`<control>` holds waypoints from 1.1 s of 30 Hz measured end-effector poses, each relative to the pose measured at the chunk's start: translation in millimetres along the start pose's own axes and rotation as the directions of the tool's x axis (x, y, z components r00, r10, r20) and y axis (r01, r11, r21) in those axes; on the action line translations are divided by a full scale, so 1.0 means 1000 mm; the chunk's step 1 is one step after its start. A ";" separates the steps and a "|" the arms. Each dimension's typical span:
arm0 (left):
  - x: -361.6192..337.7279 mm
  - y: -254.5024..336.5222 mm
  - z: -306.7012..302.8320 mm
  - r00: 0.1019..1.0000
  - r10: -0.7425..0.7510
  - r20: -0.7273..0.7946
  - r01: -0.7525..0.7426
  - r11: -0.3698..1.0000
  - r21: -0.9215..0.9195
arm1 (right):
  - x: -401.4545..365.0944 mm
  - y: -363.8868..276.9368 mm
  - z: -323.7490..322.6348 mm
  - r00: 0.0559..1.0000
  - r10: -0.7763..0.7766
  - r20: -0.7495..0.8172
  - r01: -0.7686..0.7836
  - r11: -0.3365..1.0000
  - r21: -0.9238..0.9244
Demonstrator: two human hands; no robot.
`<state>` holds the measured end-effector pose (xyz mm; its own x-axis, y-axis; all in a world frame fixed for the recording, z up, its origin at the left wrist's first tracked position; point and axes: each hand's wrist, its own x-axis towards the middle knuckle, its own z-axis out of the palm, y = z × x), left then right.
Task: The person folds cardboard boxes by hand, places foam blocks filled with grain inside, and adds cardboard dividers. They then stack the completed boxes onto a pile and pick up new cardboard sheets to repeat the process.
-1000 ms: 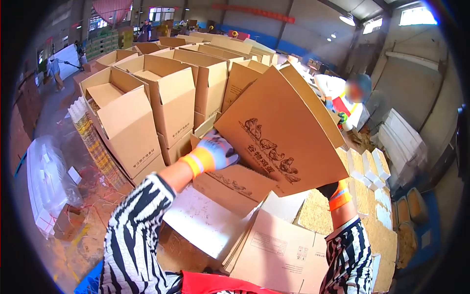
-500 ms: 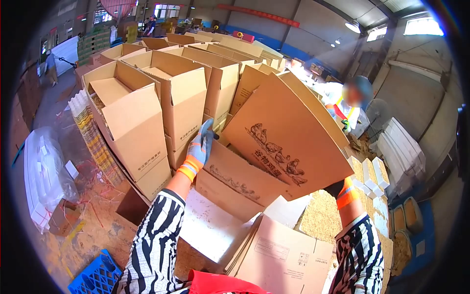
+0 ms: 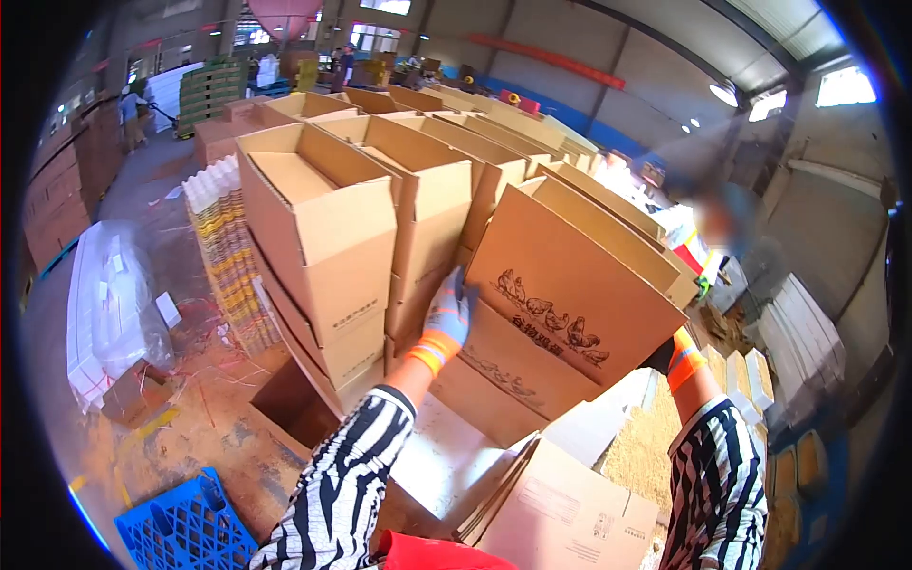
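An open-topped cardboard box (image 3: 570,294) with printed chickens and Chinese characters sits tilted over a similar lower box (image 3: 503,375). My right hand (image 3: 662,355), in a glove with an orange cuff, grips its lower right corner; the fingers are partly hidden behind the cardboard. At the boxes' left side is my left hand (image 3: 449,313), in a grey-blue glove, its fingers stretched upward beside the cardboard. Close to its left stand stacked open boxes (image 3: 347,237). Flat folded cardboard (image 3: 570,508) lies in front of me, beside a white sheet (image 3: 442,456).
Rows of open boxes (image 3: 456,133) extend behind. A blue plastic pallet (image 3: 185,527) lies at lower left, near a plastic-wrapped white stack (image 3: 119,313). Egg trays (image 3: 228,256) stand left of the boxes. Across them at right is another person (image 3: 689,247), partly blurred.
The printed box has come down and tilts less, closer over the lower box. My left hand is now nearer its left edge. The whole view has shifted, moving the scene rightward.
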<state>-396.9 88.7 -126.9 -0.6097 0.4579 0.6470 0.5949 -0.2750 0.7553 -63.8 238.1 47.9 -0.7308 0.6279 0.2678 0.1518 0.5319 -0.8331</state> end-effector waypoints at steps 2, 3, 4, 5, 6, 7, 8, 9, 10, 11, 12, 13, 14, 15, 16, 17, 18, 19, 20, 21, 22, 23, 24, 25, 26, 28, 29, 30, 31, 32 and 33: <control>0.000 -0.004 -0.003 0.947 0.297 -0.123 -0.210 0.862 0.460 | 0.008 0.004 0.003 0.999 0.047 -0.011 -0.045 0.994 0.095; -0.002 0.000 0.000 0.989 0.080 -0.125 -0.055 0.980 0.189 | 0.012 0.005 0.005 0.997 0.071 -0.011 -0.068 0.986 0.152; -0.005 0.004 0.006 0.989 -0.132 -0.065 0.125 0.987 -0.097 | 0.015 0.007 0.008 0.995 0.095 -0.009 -0.091 0.973 0.213; -0.005 0.002 0.008 0.984 -0.163 -0.066 0.159 0.986 -0.057 | 0.020 0.007 0.011 0.992 0.124 0.000 -0.120 0.954 0.274; -0.005 -0.001 0.008 0.978 -0.169 -0.119 0.163 0.985 -0.058 | 0.025 0.009 0.015 0.989 0.149 0.009 -0.143 0.929 0.340; -0.008 -0.003 0.012 0.971 -0.175 -0.164 0.167 0.984 -0.063 | 0.030 0.012 0.019 0.983 0.181 0.030 -0.176 0.888 0.424; -0.010 -0.004 0.018 0.962 -0.175 -0.209 0.164 0.984 -0.070 | 0.034 0.014 0.022 0.977 0.208 0.045 -0.203 0.840 0.503; -0.009 0.000 0.016 0.943 -0.295 -0.154 0.279 0.953 -0.119 | 0.035 0.011 0.025 0.970 0.235 0.063 -0.228 0.785 0.576; -0.008 -0.001 0.016 0.950 -0.277 -0.145 0.272 0.961 -0.056 | 0.035 0.009 0.030 0.960 0.261 0.103 -0.263 0.712 0.651; -0.007 -0.001 0.014 0.955 -0.263 -0.137 0.267 0.964 0.012 | 0.033 0.006 0.031 0.945 0.300 0.130 -0.307 0.673 0.673; -0.008 0.000 0.012 0.960 -0.249 -0.129 0.261 0.961 0.086 | 0.027 0.002 0.030 0.917 0.364 0.165 -0.377 0.652 0.657; -0.007 0.006 0.007 0.957 -0.264 -0.116 0.282 0.943 0.177 | 0.010 -0.017 0.031 0.856 0.501 0.128 -0.501 0.743 0.443; -0.010 0.015 0.002 0.950 -0.275 -0.146 0.297 0.942 0.155 | -0.008 -0.019 0.033 0.872 0.488 0.024 -0.416 0.716 0.561; -0.015 0.027 -0.001 0.941 -0.287 -0.178 0.311 0.942 0.127 | -0.033 -0.010 0.035 0.873 0.482 -0.082 -0.315 0.684 0.658; -0.022 0.040 -0.005 0.930 -0.301 -0.213 0.327 0.940 0.097 | -0.060 0.001 0.038 0.856 0.482 -0.184 -0.205 0.645 0.736; -0.039 0.055 -0.006 0.933 -0.257 -0.250 0.283 0.956 0.072 | -0.094 0.014 0.044 0.867 0.436 -0.239 -0.180 0.724 0.666; -0.065 0.070 -0.012 0.967 -0.173 -0.189 0.203 0.968 0.148 | -0.136 0.033 0.047 0.876 0.386 -0.291 -0.155 0.795 0.587; -0.103 0.078 -0.006 0.981 -0.149 -0.122 0.143 0.988 -0.060 | -0.182 0.064 0.043 0.907 0.363 -0.214 -0.180 0.793 0.583; -0.146 0.087 -0.008 0.993 -0.083 0.083 0.089 0.994 -0.068 | -0.238 0.068 0.046 0.908 0.331 -0.255 -0.266 0.929 0.259; -0.192 0.084 0.000 0.944 -0.189 0.271 0.185 0.982 0.041 | -0.300 0.127 0.026 0.917 0.266 -0.296 -0.273 0.962 0.016; -0.229 0.091 0.011 0.896 -0.256 0.363 0.156 0.947 0.281 | -0.338 0.099 0.020 0.765 0.467 -0.444 -0.566 0.816 -0.116; -0.261 0.100 0.022 0.919 -0.193 0.345 0.036 0.910 0.414 | -0.375 0.069 0.014 0.546 0.628 -0.554 -0.810 0.565 -0.158; -0.290 0.100 0.038 0.902 -0.283 0.325 0.089 0.860 0.503 | -0.396 0.065 0.012 0.492 0.635 -0.595 -0.834 0.539 -0.115; -0.305 0.106 0.051 0.748 -0.532 0.397 0.275 0.792 0.545 | -0.409 0.068 0.014 0.508 0.609 -0.609 -0.792 0.609 -0.053; -0.319 0.113 0.065 0.523 -0.725 0.447 0.426 0.677 0.600 | -0.420 0.069 0.015 0.523 0.587 -0.618 -0.741 0.671 0.011; -0.328 0.132 0.074 0.640 -0.635 0.432 0.177 0.669 0.722 | -0.434 0.071 0.016 0.546 0.564 -0.620 -0.645 0.755 0.119; -0.329 0.125 0.074 0.641 -0.663 0.387 0.318 0.688 0.652 | -0.438 0.072 0.014 0.549 0.559 -0.621 -0.601 0.781 0.170; -0.332 0.118 0.071 0.631 -0.696 0.343 0.450 0.688 0.570 | -0.444 0.073 0.011 0.548 0.562 -0.619 -0.565 0.795 0.222; -0.314 0.158 0.059 0.656 -0.665 0.357 0.420 0.714 0.559 | -0.450 0.073 0.008 0.546 0.570 -0.614 -0.533 0.802 0.271; -0.316 0.164 0.057 0.660 -0.677 0.325 0.465 0.708 0.532 | -0.455 0.072 0.003 0.542 0.577 -0.611 -0.502 0.805 0.315; -0.317 0.165 0.058 0.661 -0.679 0.318 0.559 0.729 0.394 | -0.461 0.069 0.000 0.541 0.587 -0.602 -0.469 0.805 0.363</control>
<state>-74.9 -52.9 -213.3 -0.6409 0.7585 -0.1185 0.2992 0.3889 0.8714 283.3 -14.2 -133.3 0.0949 0.9941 -0.0529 0.2235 -0.0730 -0.9720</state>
